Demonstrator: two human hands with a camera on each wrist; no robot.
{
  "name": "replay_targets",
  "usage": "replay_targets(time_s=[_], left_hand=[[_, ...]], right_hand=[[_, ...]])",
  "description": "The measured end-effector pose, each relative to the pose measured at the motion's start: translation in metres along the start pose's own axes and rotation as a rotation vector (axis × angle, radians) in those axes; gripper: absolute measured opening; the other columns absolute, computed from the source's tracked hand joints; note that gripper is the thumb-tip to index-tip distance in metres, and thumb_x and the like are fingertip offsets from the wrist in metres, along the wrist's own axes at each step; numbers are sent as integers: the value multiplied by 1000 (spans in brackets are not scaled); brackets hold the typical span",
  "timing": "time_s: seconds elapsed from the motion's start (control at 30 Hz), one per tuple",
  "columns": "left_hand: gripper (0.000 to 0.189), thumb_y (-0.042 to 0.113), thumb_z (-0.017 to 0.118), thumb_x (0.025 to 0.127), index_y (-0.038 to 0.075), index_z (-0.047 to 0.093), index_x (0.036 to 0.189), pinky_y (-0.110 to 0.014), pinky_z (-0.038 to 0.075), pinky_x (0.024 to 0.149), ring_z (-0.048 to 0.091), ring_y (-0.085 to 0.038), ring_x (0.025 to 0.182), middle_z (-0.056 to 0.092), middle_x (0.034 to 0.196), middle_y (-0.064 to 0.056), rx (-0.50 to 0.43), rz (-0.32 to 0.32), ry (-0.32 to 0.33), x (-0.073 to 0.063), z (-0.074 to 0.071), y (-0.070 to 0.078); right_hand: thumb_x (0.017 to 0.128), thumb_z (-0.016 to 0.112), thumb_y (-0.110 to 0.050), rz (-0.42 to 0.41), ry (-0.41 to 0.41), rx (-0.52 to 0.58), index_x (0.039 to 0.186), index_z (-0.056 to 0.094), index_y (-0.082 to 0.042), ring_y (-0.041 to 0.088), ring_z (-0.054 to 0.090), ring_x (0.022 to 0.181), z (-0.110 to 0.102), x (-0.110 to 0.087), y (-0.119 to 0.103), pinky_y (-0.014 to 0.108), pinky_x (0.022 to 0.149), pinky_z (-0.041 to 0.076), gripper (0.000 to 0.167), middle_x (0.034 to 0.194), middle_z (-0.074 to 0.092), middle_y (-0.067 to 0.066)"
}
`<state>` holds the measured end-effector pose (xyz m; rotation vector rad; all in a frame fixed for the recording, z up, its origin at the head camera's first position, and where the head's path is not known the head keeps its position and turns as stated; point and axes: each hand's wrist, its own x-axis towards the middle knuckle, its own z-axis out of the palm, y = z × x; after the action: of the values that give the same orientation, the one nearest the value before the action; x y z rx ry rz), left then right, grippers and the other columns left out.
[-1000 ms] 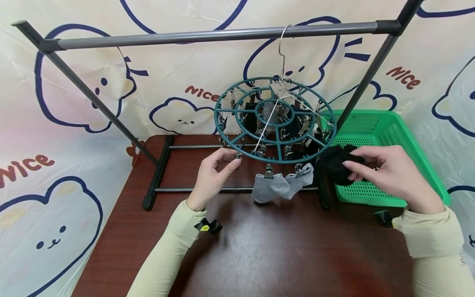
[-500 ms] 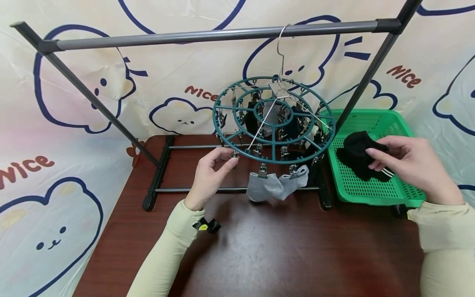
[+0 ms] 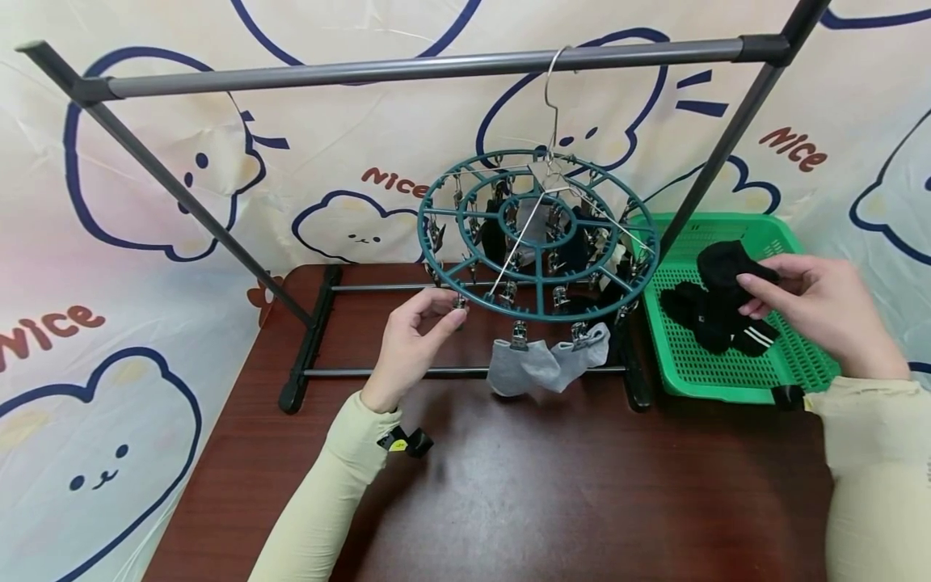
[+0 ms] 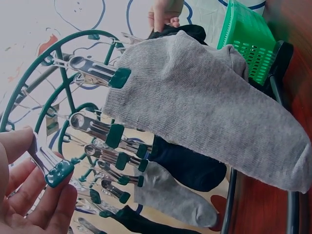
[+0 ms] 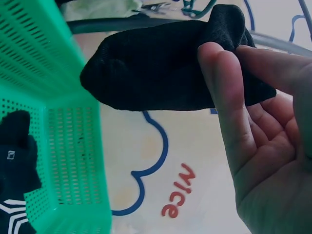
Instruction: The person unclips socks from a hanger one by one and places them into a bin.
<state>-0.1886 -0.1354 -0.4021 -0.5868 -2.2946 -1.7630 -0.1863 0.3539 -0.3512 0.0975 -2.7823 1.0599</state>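
Observation:
My left hand (image 3: 416, 343) pinches a metal clip (image 4: 51, 165) with green tips at the near left rim of the round green hanger (image 3: 538, 315). Above the basket, my right hand (image 3: 829, 311) holds a black sock (image 5: 151, 68) by its cuff between thumb and fingers. Two clips at the hanger's front hold a grey sock (image 3: 520, 368). Further in, other clips carry a dark navy sock (image 4: 187, 165) and another grey sock (image 4: 170, 192), seen in the left wrist view. Black socks (image 3: 716, 323), one with white stripes, lie in the green basket (image 3: 727, 392).
The hanger hangs by its hook from the bar (image 3: 327, 75) of a dark metal rack, whose feet (image 3: 293, 392) stand on the brown table (image 3: 553, 485). Behind it is a cloth backdrop (image 3: 349, 153) with bear drawings. The basket stands right of the rack.
My right hand has moved right with the black sock, from beside the hanger to over the basket, uncovering the socks inside. The hanger shifted slightly; my left hand has stayed on the clip.

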Motion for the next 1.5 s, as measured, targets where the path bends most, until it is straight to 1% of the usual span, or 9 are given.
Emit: replay_targets(time_s=[0.2, 0.57, 0.7, 0.83, 0.93, 1.03, 1.2, 1.37, 1.5], left_hand=[[21, 14, 70, 99, 6, 71, 119, -28, 58, 87, 70, -14, 97, 74, 105, -10, -22, 2, -5, 0, 0, 1], [21, 13, 69, 100, 5, 70, 120, -28, 59, 86, 72, -14, 96, 75, 105, -12, -49, 3, -16, 0, 1, -1], [21, 13, 69, 100, 5, 70, 120, -29, 59, 86, 72, -14, 96, 75, 106, -12, -55, 0, -20, 0, 2, 0], [21, 13, 69, 100, 5, 70, 119, -32, 60, 87, 72, -14, 96, 74, 106, -13, -55, -2, -21, 1, 2, 1], [21, 13, 69, 100, 5, 70, 119, -32, 60, 87, 72, -15, 95, 74, 106, -13, -54, -1, -19, 1, 2, 2], [21, 12, 69, 100, 4, 70, 119, -31, 60, 86, 72, -14, 95, 74, 105, -13, -57, 0, -20, 1, 2, 2], [21, 10, 69, 99, 2, 70, 119, -30, 59, 86, 72, -14, 96, 74, 105, -13, -57, 8, -26, 1, 2, 2], [21, 12, 70, 99, 4, 71, 118, -35, 60, 88, 72, -14, 95, 74, 104, -11, -37, 13, -21, 1, 0, 3], [20, 12, 70, 99, 7, 71, 119, -37, 59, 88, 72, -14, 96, 74, 104, -10, -29, 7, -16, 0, -1, 3]], right_hand=[[100, 70, -32, 41, -14, -7, 113, 71, -1, 9, 72, 62, 3, 9, 13, 3, 67, 45, 34, 70, 75, -4], [101, 68, -39, 68, -103, -2, 118, 70, 2, 12, 74, 67, 8, 28, 30, 6, 68, 46, 44, 75, 77, 2], [102, 66, -39, 66, -159, -53, 122, 69, 3, 9, 73, 68, 12, 34, 34, 7, 66, 46, 47, 79, 78, 6], [103, 63, -42, 70, -245, -115, 129, 66, 4, 6, 72, 69, 18, 40, 36, 4, 67, 42, 53, 83, 78, 7], [103, 62, -45, 66, -298, -152, 130, 66, 2, 7, 73, 71, 23, 44, 36, 9, 67, 41, 55, 83, 78, 6], [102, 63, -45, 53, -320, -174, 128, 67, 1, 12, 74, 71, 28, 46, 35, 12, 68, 43, 53, 80, 78, 5], [103, 64, -39, 41, -368, -164, 124, 69, 2, 21, 76, 74, 36, 49, 37, 18, 67, 50, 47, 80, 78, 5], [105, 63, -32, 33, -442, -135, 122, 68, 5, 24, 77, 75, 41, 51, 37, 28, 67, 58, 41, 87, 78, 9], [105, 63, -28, 41, -472, -120, 128, 64, 10, 26, 77, 78, 44, 53, 36, 36, 70, 61, 45, 94, 78, 15]])
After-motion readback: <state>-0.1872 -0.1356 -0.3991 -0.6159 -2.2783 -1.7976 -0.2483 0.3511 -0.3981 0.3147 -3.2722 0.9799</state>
